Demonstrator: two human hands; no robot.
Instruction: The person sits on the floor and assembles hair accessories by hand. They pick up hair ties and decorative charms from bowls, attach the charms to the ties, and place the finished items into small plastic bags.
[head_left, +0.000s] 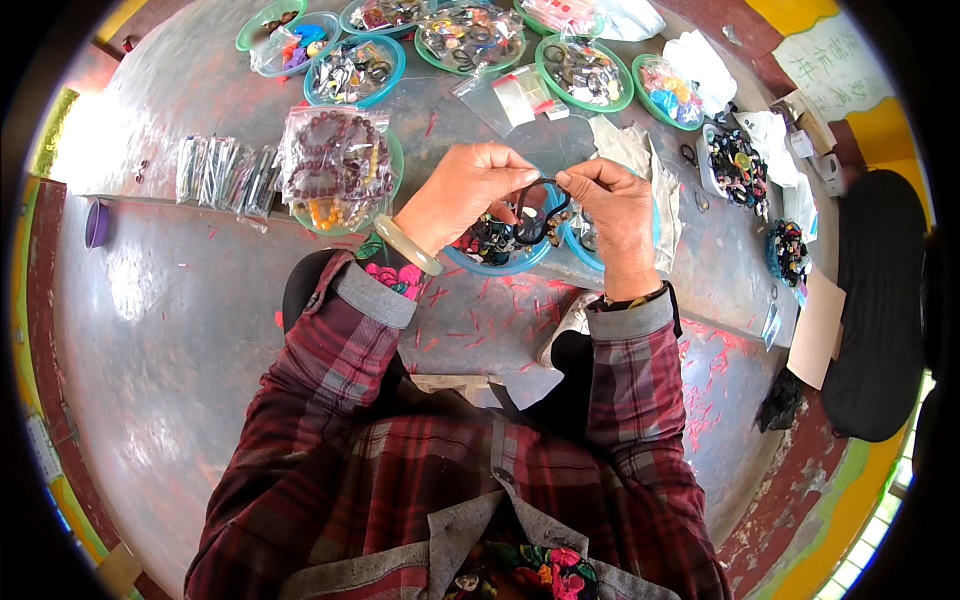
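A black hair tie (528,239) is stretched between my two hands above the near baskets, its loop hanging below the fingertips. My left hand (462,192) pinches one part between thumb and forefinger. Opposite it, my right hand (612,212) is closed on the other part with thumb and fingers. Beneath them stands a blue basket (497,270) of mixed dark hair ties and small ornaments. A second blue basket (578,250) is partly hidden behind my right hand.
Bagged dark bead strings (335,155) lie on a green basket at the left, beside several thin plastic packets (228,175). A row of baskets with bagged goods, including a green basket (628,97), lines the back. A white tray (712,172) of ornaments sits right. A purple bowl (97,224) is far left.
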